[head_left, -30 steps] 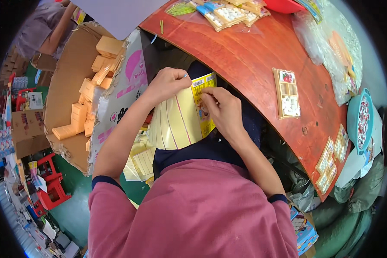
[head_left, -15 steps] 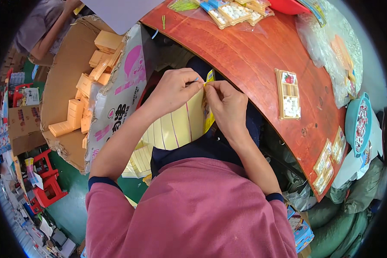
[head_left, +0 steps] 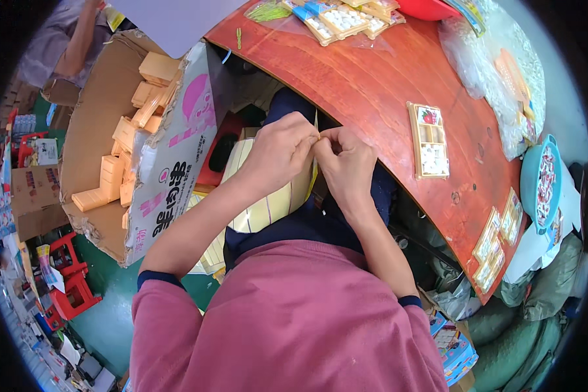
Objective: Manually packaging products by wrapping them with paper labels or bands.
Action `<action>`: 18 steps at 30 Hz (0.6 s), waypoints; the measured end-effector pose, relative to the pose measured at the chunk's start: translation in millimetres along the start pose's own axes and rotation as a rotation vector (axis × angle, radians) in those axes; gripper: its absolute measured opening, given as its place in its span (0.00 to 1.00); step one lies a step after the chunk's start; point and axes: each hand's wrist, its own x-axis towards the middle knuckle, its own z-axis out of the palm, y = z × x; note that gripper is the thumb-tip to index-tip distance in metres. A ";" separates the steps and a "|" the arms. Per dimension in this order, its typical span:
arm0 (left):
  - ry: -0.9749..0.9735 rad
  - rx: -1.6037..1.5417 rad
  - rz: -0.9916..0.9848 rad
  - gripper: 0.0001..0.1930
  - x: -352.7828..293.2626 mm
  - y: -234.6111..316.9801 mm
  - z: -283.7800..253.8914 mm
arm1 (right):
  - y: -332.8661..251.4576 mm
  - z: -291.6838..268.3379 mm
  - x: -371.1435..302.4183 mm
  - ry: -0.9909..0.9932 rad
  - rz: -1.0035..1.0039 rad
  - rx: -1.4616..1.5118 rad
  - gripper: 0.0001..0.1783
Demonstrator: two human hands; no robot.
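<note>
Over my lap a pale yellow sheet with thin dark stripes (head_left: 268, 208) stands bent upright, its bright yellow edge turned almost edge-on. My left hand (head_left: 282, 153) pinches at that edge with curled fingers. Right against it, my right hand (head_left: 347, 163) also has thumb and forefinger pressed together on the sheet's edge. The fingertips of both hands meet, and they hide whatever small piece may lie between them. More striped yellow sheet hangs beside my left thigh.
A torn carton (head_left: 91, 144) of orange plastic boxes stands at the left. On the red-brown table (head_left: 366, 91) at the right lie a divided tray (head_left: 430, 140) with white pieces and several packed trays (head_left: 493, 251). A teal basin (head_left: 543, 186) sits beyond. Red stools (head_left: 75, 294) stand far left.
Both hands have drawn closer together, fingertips now touching. The sheet's bright yellow face has turned from partly visible to nearly edge-on. My view has shifted slightly.
</note>
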 end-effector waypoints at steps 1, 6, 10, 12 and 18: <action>-0.001 -0.001 0.001 0.03 -0.2 -0.1 0.9 | 0.9 -1.4 0.4 -0.027 0.043 -0.003 0.08; -0.047 -0.085 -0.148 0.06 3.6 -3.2 -3.4 | 14.7 -1.7 -1.0 -0.065 0.334 0.400 0.07; -0.103 -0.193 -0.302 0.08 4.3 -15.0 -9.4 | 20.1 -3.6 -8.7 -0.060 0.368 0.649 0.06; -0.227 -0.118 -0.348 0.09 5.7 -18.7 -15.4 | 16.7 -10.7 -16.0 -0.111 0.223 0.530 0.05; -0.328 -0.548 -0.596 0.12 4.2 -38.6 -14.3 | 26.6 -21.0 4.7 0.009 -0.538 0.055 0.13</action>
